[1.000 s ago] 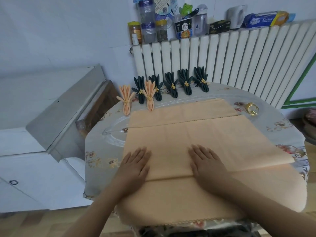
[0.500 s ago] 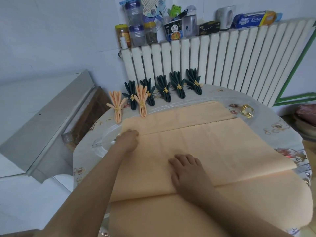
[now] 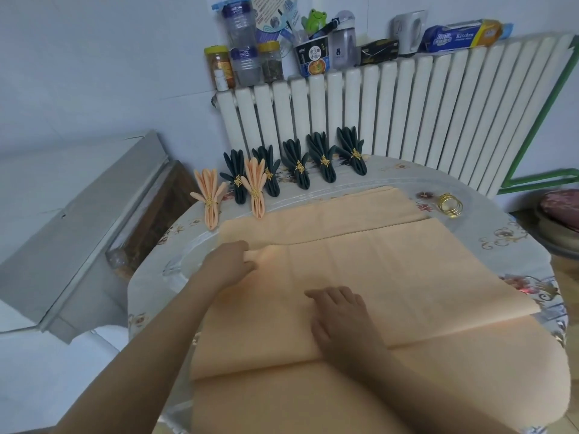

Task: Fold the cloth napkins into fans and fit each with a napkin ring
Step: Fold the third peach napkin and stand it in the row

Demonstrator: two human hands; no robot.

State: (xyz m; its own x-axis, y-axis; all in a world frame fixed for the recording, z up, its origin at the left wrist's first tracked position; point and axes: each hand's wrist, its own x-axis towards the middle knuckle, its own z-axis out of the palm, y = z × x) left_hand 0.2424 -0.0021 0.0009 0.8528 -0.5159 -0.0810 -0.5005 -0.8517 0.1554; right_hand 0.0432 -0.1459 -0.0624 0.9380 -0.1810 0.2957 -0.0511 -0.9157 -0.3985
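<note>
A stack of flat peach cloth napkins (image 3: 391,277) covers most of the round table. My left hand (image 3: 230,261) pinches the far left corner of the top napkin and lifts it a little. My right hand (image 3: 336,311) lies flat on the same napkin nearer to me, fingers straight. Gold napkin rings (image 3: 449,205) lie at the far right of the table. Two finished peach fans (image 3: 210,200) and several dark green fans (image 3: 322,159), each with a gold ring, stand in a row at the back.
The table (image 3: 470,245) has a flowered grey cover. Behind it stands a white radiator (image 3: 407,114) with jars, bottles and boxes on top. A grey cabinet (image 3: 78,214) is at the left. A red cushion (image 3: 560,205) shows at the right edge.
My left hand moved from flat beside the right hand to the napkin's far left corner, took hold of it and raised it. The right hand stayed pressed on the cloth.
</note>
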